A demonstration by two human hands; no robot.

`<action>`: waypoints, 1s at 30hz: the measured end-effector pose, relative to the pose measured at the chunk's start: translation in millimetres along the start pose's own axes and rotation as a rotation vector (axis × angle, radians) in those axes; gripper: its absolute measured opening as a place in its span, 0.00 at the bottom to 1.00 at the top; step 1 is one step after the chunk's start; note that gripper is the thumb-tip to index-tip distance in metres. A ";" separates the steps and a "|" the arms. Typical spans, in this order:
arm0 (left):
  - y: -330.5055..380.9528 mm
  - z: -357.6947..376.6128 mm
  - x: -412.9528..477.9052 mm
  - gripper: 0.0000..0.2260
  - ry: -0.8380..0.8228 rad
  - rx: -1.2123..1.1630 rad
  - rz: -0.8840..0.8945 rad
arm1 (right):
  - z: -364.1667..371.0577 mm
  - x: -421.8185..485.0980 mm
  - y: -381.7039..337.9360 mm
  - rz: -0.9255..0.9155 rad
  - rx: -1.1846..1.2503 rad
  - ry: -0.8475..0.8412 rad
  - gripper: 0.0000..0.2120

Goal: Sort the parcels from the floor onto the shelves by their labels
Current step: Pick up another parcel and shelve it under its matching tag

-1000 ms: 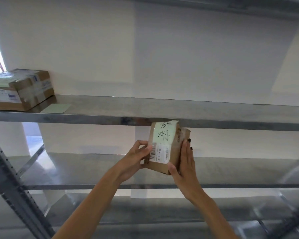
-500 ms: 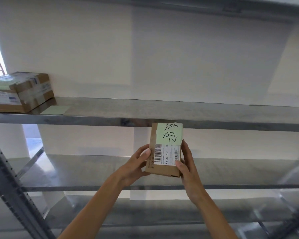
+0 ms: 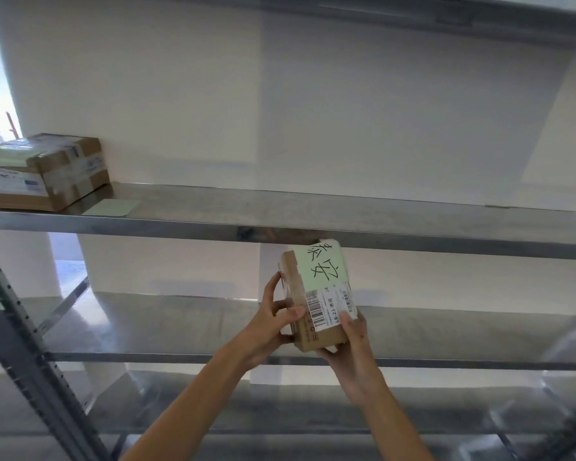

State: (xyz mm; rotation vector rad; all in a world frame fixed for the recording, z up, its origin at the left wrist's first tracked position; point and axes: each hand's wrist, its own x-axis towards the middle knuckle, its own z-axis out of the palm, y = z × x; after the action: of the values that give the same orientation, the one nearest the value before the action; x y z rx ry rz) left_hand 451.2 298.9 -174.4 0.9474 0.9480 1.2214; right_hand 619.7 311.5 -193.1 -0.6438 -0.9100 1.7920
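Observation:
A small brown cardboard parcel (image 3: 316, 294) is held up in front of the metal shelving, its top just below the front edge of the upper shelf (image 3: 280, 214). A pale green note with handwritten characters and a white barcode label face me. My left hand (image 3: 273, 322) grips its left side, thumb on the front. My right hand (image 3: 353, 347) supports its lower right corner from below. The parcel is tilted, its top leaning left.
A larger taped cardboard box (image 3: 47, 171) sits at the far left of the upper shelf, with a green card (image 3: 112, 207) lying beside it. A middle shelf (image 3: 446, 334) and a lower shelf (image 3: 313, 407) run behind my arms. A perforated grey upright (image 3: 20, 334) slants at left.
The parcel has turned in my hands so its labelled face shows fully, then tilted. My right hand has slid from the parcel's right side to under its lower corner.

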 end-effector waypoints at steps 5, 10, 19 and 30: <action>9.6 -9.6 -0.3 0.56 0.087 0.088 0.042 | -5.4 12.7 -6.3 0.036 -0.007 0.021 0.31; 27.5 -30.7 -2.6 0.31 0.081 0.085 0.084 | -11.1 18.1 -15.5 0.036 -0.104 -0.040 0.33; 13.5 -24.4 4.0 0.14 0.169 -0.174 0.131 | 1.8 19.7 -10.1 -0.064 -0.090 0.026 0.33; 13.0 -27.0 -3.1 0.10 0.167 0.083 -0.050 | -20.6 27.3 -16.5 -0.078 -0.167 0.025 0.26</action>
State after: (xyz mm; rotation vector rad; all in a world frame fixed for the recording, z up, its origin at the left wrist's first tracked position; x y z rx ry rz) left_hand 421.3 299.0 -170.6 0.8920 1.1553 1.2408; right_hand 634.0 346.8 -192.1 -0.7239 -1.0614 1.6471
